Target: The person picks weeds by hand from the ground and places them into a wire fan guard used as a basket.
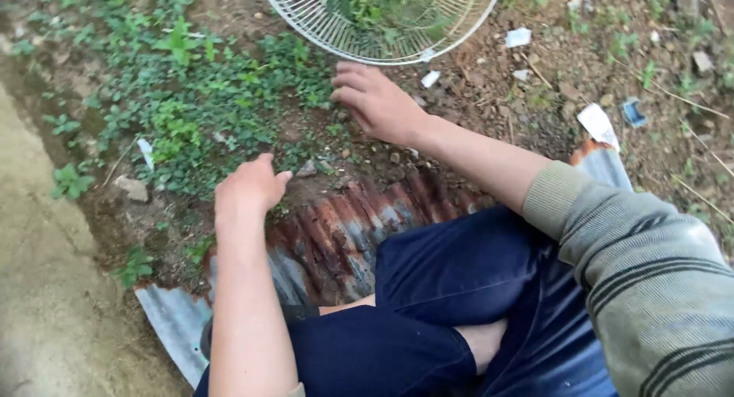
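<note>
Hands (248, 187) (376, 102) on weedy soil (229, 106)

Fan guard (382, 22) top cut off

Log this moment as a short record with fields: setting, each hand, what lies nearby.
setting: bare soil with a patch of low green weeds, concrete strip at the left edge
seat: rusty corrugated metal sheet under the person's legs
left hand: fingers curled, down at the edge of the weeds; whether it grips anything cannot be told
right hand: fingers bent, on the soil just below the white wire fan guard
nearby: scraps of white litter on the soil at right
</note>
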